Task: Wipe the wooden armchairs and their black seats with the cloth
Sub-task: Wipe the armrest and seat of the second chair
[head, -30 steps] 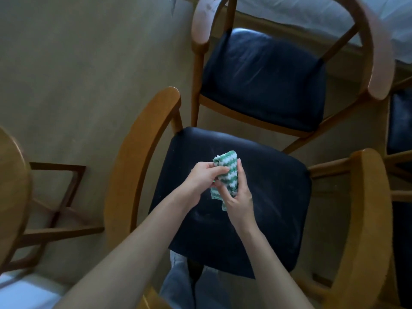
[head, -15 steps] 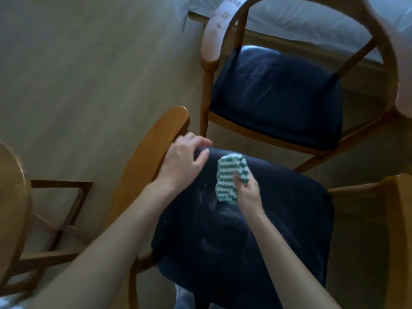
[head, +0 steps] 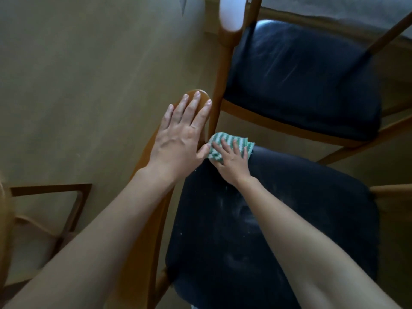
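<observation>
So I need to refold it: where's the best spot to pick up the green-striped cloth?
Pinch the cloth at its far right corner, coming from above on the right. That corner pokes out past the right hand, which presses it flat on the seat. The left hand and the armrest crowd its left side.

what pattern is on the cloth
Green and white stripes on the cloth, pressed under the right hand; head view.

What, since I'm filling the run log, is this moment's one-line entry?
left hand: flat on armrest | right hand: presses cloth on seat corner | step: wiping seat
</observation>
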The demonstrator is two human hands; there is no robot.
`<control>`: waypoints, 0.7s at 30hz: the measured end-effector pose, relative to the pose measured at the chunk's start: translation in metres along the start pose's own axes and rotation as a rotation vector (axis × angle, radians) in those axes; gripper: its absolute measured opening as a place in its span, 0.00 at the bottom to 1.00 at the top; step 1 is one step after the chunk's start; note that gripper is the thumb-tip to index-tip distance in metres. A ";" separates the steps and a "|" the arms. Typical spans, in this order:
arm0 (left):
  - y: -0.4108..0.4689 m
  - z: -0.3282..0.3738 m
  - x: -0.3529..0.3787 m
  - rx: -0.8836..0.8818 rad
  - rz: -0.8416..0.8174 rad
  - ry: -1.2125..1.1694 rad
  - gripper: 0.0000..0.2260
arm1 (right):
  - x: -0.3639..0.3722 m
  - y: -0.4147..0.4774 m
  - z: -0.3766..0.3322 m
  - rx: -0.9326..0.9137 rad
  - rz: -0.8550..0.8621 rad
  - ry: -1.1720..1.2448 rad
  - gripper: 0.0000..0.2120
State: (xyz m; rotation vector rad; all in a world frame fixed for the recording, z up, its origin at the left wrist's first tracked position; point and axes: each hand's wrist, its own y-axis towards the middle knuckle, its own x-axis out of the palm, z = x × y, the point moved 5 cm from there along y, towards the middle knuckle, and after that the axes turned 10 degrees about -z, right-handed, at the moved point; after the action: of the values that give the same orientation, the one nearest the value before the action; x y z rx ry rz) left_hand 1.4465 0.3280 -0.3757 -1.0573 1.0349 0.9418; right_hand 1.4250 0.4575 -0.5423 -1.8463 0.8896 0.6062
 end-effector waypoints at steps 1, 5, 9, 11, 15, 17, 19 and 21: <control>0.000 -0.001 0.001 0.000 -0.004 0.012 0.35 | 0.003 0.005 -0.005 0.015 -0.004 -0.043 0.28; -0.008 -0.003 0.006 -0.033 -0.006 0.078 0.36 | 0.005 0.022 -0.019 0.130 -0.020 -0.134 0.31; -0.017 -0.003 0.012 -0.060 -0.033 0.133 0.36 | 0.017 0.022 -0.031 0.153 -0.012 -0.206 0.28; -0.021 -0.004 0.013 -0.053 -0.036 0.132 0.37 | 0.023 0.015 -0.033 0.107 -0.006 -0.202 0.27; -0.046 -0.006 0.017 -0.059 -0.051 0.122 0.37 | 0.039 -0.010 -0.041 0.030 -0.018 -0.204 0.27; -0.062 -0.007 0.021 -0.080 -0.083 0.122 0.37 | 0.052 -0.026 -0.049 -0.005 -0.032 -0.187 0.27; -0.074 -0.007 0.024 -0.097 -0.126 0.129 0.37 | 0.069 -0.046 -0.056 -0.047 -0.056 -0.179 0.26; -0.084 -0.007 0.027 -0.106 -0.147 0.141 0.38 | 0.092 -0.070 -0.061 -0.085 -0.092 -0.207 0.27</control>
State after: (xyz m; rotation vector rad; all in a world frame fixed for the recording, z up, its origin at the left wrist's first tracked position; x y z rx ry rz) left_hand 1.5314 0.3052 -0.3848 -1.2859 1.0157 0.8190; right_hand 1.5381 0.3919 -0.5454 -1.8502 0.6481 0.7720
